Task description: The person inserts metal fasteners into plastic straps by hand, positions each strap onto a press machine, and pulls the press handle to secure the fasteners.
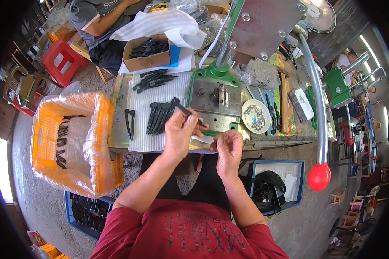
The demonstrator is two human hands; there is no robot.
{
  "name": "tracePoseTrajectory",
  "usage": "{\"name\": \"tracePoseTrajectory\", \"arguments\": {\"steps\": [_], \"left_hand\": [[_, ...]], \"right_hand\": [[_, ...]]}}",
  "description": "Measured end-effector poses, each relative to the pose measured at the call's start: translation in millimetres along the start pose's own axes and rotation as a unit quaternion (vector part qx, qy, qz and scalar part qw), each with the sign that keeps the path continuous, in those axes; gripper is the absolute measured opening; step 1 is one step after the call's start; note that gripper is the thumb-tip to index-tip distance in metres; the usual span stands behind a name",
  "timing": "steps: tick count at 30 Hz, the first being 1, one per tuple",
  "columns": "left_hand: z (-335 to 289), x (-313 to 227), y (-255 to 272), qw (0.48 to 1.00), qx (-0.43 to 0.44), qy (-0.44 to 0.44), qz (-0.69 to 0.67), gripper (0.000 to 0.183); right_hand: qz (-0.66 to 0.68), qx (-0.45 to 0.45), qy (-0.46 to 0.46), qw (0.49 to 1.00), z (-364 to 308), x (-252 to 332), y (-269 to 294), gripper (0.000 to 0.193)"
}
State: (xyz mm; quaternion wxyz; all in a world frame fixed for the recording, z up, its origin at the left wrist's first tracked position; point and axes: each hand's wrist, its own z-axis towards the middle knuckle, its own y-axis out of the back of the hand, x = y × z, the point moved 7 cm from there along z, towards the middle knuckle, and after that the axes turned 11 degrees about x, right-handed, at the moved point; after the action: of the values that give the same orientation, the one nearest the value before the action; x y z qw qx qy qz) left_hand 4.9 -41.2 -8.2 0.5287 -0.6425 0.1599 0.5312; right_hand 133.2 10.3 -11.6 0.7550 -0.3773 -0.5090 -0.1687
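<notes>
My left hand [180, 131] grips a slim black handle-shaped part [184, 110] between thumb and fingers, tilted up toward the far left. Close to its right, my right hand [229, 149] is closed in a pinch near the part's lower end; whatever sits in its fingertips is too small to make out. Several similar black parts [159, 117] lie in a row beside my left hand, with two more [129, 123] farther left. Just beyond my hands stands a green hand press with a steel plate [212, 121]. A white bowl [256, 115] of small metal pieces is at its right.
A cardboard box [147, 60] of black parts stands at the back. On the left is an orange crate [69, 179] lined with plastic. The press lever's red knob [319, 177] hangs at the right. A blue bin [300, 183] sits below the table; another person [101, 26] sits far left.
</notes>
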Motion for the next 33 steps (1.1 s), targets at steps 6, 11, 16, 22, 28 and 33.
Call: {"name": "tracePoseTrajectory", "arguments": {"steps": [6,11,16,22,28,33], "left_hand": [[65.3,-9.3,5.0,0.991,0.030,-0.013,0.126,0.009],[99.0,-3.5,-5.4,0.972,0.072,-0.043,0.219,0.006],[108.6,-1.3,-16.1,0.947,0.077,-0.038,0.309,0.004],[109.9,-1.5,-17.7,0.946,0.062,-0.036,0.316,0.004],[108.7,-1.8,-18.1,0.942,0.061,-0.031,0.329,0.004],[108.8,-3.1,-20.6,0.937,0.063,-0.029,0.341,0.006]], "right_hand": [[0.002,0.017,0.006,1.000,-12.8,0.8,14.9,0.017],[-0.020,0.003,-0.029,0.999,-27.2,-7.0,25.4,0.014],[-0.025,-0.022,-0.053,0.998,-36.9,-10.3,33.9,0.013],[-0.029,-0.030,-0.057,0.998,-41.0,-15.3,42.7,0.014],[-0.027,-0.029,-0.050,0.998,-41.7,-16.6,42.6,0.014],[-0.022,-0.028,-0.056,0.998,-42.5,-18.6,43.8,0.015]]}}
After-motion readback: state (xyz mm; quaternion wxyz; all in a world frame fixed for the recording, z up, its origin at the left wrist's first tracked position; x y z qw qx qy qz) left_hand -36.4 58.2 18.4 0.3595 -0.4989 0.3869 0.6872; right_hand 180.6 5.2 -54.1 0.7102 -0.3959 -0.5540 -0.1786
